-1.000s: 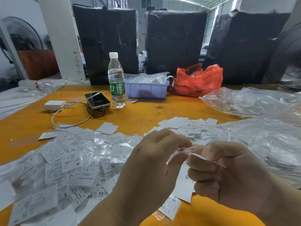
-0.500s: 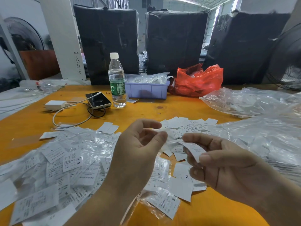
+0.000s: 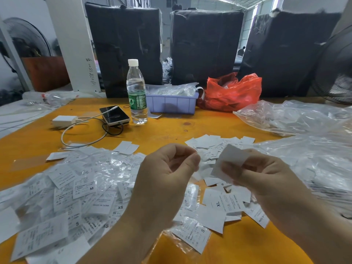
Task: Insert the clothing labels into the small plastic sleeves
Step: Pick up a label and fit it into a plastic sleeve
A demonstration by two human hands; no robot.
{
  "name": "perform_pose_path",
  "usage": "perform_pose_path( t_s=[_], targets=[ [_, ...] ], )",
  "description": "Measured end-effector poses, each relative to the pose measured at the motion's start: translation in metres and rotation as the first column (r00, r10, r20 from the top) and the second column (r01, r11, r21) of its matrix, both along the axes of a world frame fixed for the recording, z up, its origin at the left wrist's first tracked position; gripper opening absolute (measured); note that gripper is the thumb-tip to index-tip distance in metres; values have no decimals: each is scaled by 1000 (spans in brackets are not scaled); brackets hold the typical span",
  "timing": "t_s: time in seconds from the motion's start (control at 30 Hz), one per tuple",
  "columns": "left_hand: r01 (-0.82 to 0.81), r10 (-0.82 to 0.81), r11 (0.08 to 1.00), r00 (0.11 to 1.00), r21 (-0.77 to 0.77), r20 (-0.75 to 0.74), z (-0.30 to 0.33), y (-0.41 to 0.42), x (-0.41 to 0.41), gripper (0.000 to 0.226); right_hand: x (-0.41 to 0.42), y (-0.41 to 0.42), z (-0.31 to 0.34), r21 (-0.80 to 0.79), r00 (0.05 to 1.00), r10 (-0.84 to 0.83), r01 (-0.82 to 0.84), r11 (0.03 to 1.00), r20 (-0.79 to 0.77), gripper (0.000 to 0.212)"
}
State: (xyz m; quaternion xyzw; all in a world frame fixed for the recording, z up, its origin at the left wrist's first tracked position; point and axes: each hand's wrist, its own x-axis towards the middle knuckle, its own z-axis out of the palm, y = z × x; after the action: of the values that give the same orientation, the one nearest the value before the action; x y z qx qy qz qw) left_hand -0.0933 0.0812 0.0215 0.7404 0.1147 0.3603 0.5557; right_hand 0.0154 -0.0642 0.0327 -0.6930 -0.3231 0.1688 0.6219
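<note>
My right hand (image 3: pixel 266 180) pinches a blank-sided white label (image 3: pixel 231 157) between thumb and fingers, held up over the orange table (image 3: pixel 162 130). My left hand (image 3: pixel 167 178) hovers just left of it with fingers loosely curled; I see nothing in them. Loose labels (image 3: pixel 219 204) with size letters lie under both hands. A sleeved label (image 3: pixel 192 233) lies near the front edge. A wide heap of labels in clear plastic sleeves (image 3: pixel 76 187) covers the table's left. Clear plastic bags (image 3: pixel 308 159) are piled at the right.
At the back stand a water bottle (image 3: pixel 136 92), a phone (image 3: pixel 114 115) with cable and white charger (image 3: pixel 63 120), a purple bin (image 3: pixel 171 103), a red bag (image 3: pixel 232 92) and another clear bag (image 3: pixel 285 117). Black wrapped bundles (image 3: pixel 205 44) line the far edge.
My left hand let go of the sleeved label, which now lies on the table near the front. My right hand has raised a fresh white label higher.
</note>
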Motion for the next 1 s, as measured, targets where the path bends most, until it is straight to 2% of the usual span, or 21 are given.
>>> perform_pose_path(
  t_s=[0.13,0.27,0.33,0.5,0.7,0.8,0.9,1.0],
  targets=[
    [40,-40,999,999,-11,-11,-1,-1,0,7,0,-2,2,125,999,4,0,992,-32,35],
    [77,-77,996,997,-36,-5,-1,-4,1,5,-2,0,-4,107,1000,27,-26,994,-12,34],
    [94,-94,995,996,-44,3,-1,-5,1,14,-3,2,-4,113,1000,30,-30,993,-3,32],
    [114,-115,992,993,-44,-23,-2,-6,1,16,-3,1,-3,181,1000,-12,14,983,-13,26],
    [112,-113,993,993,-24,-40,-3,-7,1,21,1,1,-7,189,1000,-21,22,982,-10,38],
    [113,-114,993,992,-25,-50,-4,-6,1,13,3,0,-9,204,1000,2,-3,979,4,58],
    [117,-118,993,991,-31,-61,-4,-7,1,10,2,1,-8,209,1000,26,-25,978,0,35],
    [130,-131,991,989,-26,-63,-2,-9,1,17,1,1,-10,206,999,41,-38,978,-12,33]
  ],
)
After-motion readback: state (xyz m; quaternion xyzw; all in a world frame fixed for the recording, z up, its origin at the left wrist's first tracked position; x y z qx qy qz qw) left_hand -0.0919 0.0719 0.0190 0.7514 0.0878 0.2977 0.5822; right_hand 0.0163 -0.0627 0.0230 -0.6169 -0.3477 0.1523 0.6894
